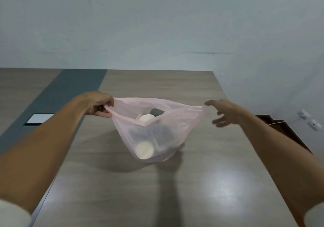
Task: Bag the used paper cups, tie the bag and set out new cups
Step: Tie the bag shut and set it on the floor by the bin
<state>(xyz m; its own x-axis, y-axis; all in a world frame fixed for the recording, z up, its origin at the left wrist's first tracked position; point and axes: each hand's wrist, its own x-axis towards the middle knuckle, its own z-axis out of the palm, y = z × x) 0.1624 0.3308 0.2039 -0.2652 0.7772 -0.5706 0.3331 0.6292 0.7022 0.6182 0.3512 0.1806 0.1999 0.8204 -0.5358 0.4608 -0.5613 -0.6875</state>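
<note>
Bag (158, 132) of cups (144, 150), left hand (99, 105) gripping, right hand (221, 112) perhaps loose

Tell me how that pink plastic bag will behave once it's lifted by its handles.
The pink bag looks thin and floppy: its film sags between the left hand and right hand. It is probably light, holding only paper cups. The loose cups will likely shift and roll inside.
</note>
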